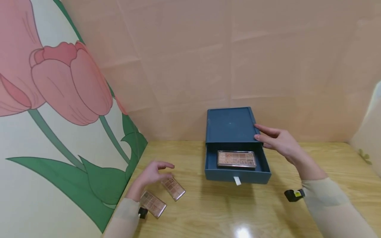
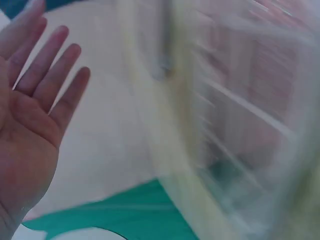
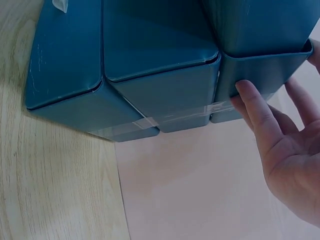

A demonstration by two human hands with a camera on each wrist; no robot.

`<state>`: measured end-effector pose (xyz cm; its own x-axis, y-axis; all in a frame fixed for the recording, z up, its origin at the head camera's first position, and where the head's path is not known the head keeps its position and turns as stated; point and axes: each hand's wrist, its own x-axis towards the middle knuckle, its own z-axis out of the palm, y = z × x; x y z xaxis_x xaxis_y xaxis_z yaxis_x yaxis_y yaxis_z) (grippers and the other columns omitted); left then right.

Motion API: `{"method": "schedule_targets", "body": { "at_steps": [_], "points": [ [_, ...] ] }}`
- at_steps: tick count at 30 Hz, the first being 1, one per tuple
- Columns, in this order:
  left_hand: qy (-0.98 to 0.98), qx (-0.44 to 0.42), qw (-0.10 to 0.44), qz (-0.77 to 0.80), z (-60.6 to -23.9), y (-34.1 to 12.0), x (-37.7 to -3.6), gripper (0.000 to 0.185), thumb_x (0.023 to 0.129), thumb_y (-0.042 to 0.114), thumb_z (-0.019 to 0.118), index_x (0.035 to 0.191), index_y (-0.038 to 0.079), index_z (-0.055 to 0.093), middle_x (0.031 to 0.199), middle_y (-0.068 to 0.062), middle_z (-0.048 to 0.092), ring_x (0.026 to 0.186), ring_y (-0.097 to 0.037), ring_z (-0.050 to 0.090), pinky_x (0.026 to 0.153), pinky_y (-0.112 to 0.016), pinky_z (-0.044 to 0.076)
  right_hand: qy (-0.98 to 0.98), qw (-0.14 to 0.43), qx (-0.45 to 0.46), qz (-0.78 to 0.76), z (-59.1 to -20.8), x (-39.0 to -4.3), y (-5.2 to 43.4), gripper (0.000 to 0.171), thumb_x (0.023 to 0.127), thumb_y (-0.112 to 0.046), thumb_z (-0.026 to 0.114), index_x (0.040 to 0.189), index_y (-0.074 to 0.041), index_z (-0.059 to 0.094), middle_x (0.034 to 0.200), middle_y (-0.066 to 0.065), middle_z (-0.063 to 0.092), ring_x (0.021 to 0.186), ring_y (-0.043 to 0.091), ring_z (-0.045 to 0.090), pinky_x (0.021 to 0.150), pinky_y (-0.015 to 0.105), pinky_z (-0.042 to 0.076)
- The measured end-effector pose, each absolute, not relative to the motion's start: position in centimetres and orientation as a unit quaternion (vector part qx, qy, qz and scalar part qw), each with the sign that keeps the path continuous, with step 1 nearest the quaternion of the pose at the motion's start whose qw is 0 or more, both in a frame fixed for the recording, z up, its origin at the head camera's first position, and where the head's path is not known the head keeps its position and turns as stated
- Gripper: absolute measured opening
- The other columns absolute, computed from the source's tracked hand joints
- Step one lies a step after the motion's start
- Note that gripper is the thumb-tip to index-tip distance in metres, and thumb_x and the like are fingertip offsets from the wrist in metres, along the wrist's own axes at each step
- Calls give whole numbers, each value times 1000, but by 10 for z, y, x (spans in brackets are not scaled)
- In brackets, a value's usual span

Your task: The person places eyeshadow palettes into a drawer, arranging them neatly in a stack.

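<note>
A blue drawer box (image 1: 230, 125) stands near the wall, its top drawer (image 1: 238, 177) pulled out. Inside that drawer lies an eyeshadow palette (image 1: 236, 159) with a clear lid. My right hand (image 1: 281, 142) touches the box's right side near the top; the right wrist view shows fingers (image 3: 262, 112) against the side of the uppermost of three stacked units. At the left, my left hand (image 1: 153, 173) holds nothing, with its fingers spread apart in the left wrist view. Beside and partly under it are two more palettes, one nearer the box (image 1: 174, 189) and one by the wrist (image 1: 153, 204).
A white pull tab (image 1: 237, 180) hangs from the drawer front. Behind the wooden table (image 1: 202, 211) rises a beige wall covering (image 1: 184, 66). A tulip-printed panel (image 1: 71, 132) borders the left side. Something blurred and glossy fills the right of the left wrist view.
</note>
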<state>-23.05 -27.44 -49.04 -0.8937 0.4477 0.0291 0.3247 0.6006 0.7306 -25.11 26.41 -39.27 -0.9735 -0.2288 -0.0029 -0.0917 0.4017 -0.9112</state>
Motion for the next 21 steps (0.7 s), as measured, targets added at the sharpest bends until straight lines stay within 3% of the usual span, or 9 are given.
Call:
{"method": "schedule_targets", "body": {
  "at_steps": [3,7,12,21],
  "points": [
    [893,204,107,388,-505,-286,-229,44,95,5,82,138,9,73,143,-6,68,141,-45,53,118,-63,39,833,65,-95,-541,-393,-252,265,78,104,-53,67,168,-19,38,172,19,32,144,42,48,92,21,56],
    [888,198,135,391,-523,-295,-231,52,91,2,84,140,5,69,144,-8,67,140,-43,54,117,-63,38,832,66,-94,-542,-395,-254,265,78,104,-53,67,168,-19,38,172,18,32,145,41,48,92,21,56],
    [888,196,147,390,-534,-298,-237,59,85,1,89,139,10,69,142,-5,66,130,-36,57,112,-63,42,833,61,-96,-542,-397,-254,265,77,105,-51,67,168,-18,39,171,21,32,144,42,49,92,22,57],
    [893,214,160,362,-535,-299,-244,69,76,-3,93,139,7,68,143,-6,64,137,-35,54,118,-61,38,832,64,-97,-542,-396,-253,264,78,105,-52,67,169,-18,37,172,21,31,145,43,48,95,24,57]
  ]
}}
